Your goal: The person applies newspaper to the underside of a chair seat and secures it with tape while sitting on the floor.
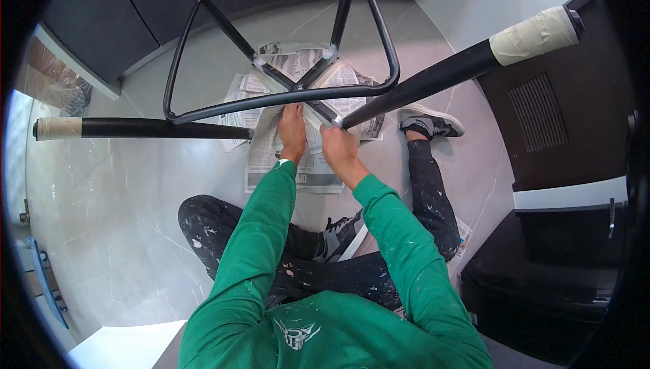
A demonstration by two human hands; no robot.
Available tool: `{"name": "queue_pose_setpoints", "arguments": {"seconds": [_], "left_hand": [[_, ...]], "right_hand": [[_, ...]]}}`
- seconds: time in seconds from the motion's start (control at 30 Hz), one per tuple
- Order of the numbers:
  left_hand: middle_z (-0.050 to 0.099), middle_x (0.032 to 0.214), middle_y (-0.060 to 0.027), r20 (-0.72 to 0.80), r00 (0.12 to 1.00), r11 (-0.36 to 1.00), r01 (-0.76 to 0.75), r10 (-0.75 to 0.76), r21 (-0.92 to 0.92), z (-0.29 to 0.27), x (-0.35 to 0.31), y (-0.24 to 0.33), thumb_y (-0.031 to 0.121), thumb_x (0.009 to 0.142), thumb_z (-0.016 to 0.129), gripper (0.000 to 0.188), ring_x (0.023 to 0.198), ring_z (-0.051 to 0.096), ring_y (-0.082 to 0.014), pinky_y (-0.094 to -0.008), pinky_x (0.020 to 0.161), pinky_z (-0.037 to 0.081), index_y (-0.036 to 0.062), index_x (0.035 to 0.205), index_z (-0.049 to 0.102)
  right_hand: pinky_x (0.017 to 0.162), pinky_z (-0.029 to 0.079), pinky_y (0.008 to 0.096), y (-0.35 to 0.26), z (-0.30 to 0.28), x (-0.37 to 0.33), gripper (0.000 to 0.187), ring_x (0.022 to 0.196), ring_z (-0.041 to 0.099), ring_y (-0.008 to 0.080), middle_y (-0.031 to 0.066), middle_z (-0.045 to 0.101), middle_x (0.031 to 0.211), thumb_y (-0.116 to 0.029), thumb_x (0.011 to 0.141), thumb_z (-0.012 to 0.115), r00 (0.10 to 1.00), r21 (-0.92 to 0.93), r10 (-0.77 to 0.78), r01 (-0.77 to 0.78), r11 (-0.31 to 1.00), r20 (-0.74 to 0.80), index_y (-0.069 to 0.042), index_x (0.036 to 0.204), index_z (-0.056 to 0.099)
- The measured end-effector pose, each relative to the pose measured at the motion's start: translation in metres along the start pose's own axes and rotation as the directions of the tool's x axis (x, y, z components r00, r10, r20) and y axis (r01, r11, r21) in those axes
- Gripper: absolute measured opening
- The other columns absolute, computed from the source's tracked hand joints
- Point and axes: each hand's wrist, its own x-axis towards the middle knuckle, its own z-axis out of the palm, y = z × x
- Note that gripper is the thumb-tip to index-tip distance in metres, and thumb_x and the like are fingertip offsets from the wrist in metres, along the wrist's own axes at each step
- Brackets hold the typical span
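Our left hand (292,135) reaches beneath the black frame (298,87), its grip unclear; our right hand (340,151) curls at a leg's base. Set over newspaper (264,167), the frame looks stiff, probably heavy, best held by 2 legs, clear of the tape (531,36).

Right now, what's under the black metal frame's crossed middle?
Under the frame lie newspaper sheets, spread on the grey floor. The floor beneath them is hidden, as is any paper behind the left hand and right hand.
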Motion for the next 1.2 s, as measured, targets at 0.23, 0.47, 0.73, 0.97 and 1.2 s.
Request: {"name": "queue_pose_setpoints", "arguments": {"seconds": [0.23,0.47,0.73,0.97,1.2], "left_hand": [[0.069,0.105,-0.0128,-0.105,0.993,0.998,-0.054,0.056,0.022,0.008,-0.004,-0.005,0.016,0.100,0.063,0.010,0.094,0.069,-0.0388,-0.0491,0.076,0.055,0.0108,0.109,0.064],[0.071,0.109,-0.0120,-0.100,0.992,0.996,-0.069,0.075,0.061,0.011,-0.004,-0.010,0.014,0.097,0.064,0.012,0.096,0.069,-0.0366,-0.0479,0.079,0.057,0.0111,0.109,0.067],[0.068,0.104,-0.0100,-0.072,0.990,0.965,-0.104,0.125,0.240,0.007,-0.004,-0.005,0.015,0.098,0.059,0.010,0.092,0.068,-0.0342,-0.0475,0.082,0.055,0.0104,0.102,0.067],[0.066,0.107,-0.0115,-0.033,0.989,0.932,-0.124,0.143,0.340,0.005,-0.002,-0.008,0.017,0.099,0.059,0.017,0.095,0.068,-0.0354,-0.0483,0.083,0.055,0.0105,0.114,0.066],[0.065,0.115,-0.0120,0.005,0.983,0.965,-0.182,0.184,0.187,-0.005,-0.012,0.005,0.012,0.095,0.064,0.029,0.108,0.064,-0.0357,-0.0468,0.087,0.055,0.0095,0.124,0.064]], "right_hand": [[0.061,0.059,0.0479,-0.009,-0.002,0.003,0.027,0.072,0.075,0.0352,0.0194,0.074,0.081,-0.019,0.100,0.054,0.997,-0.041,-0.074,0.074,0.996,0.009,-0.006,0.112,0.075],[0.060,0.060,0.0444,-0.008,0.003,0.015,0.024,0.070,0.076,0.0323,0.0173,0.075,0.079,-0.018,0.098,0.056,0.997,-0.098,-0.075,0.078,0.992,0.030,-0.006,0.100,0.076],[0.062,0.061,0.0405,-0.017,0.003,0.016,0.018,0.075,0.077,0.0288,0.0160,0.075,0.080,-0.015,0.094,0.059,0.995,-0.156,-0.074,0.083,0.984,0.060,-0.008,0.092,0.075],[0.065,0.061,0.0382,-0.026,0.003,0.025,0.019,0.081,0.078,0.0261,0.0104,0.078,0.085,-0.016,0.092,0.062,0.995,-0.175,-0.022,0.040,0.984,0.099,-0.015,0.089,0.081],[0.065,0.061,0.0363,-0.027,0.010,0.030,0.020,0.084,0.079,0.0238,0.0079,0.080,0.091,-0.017,0.093,0.063,0.985,-0.206,0.025,0.011,0.979,0.171,-0.019,0.094,0.082]]}}
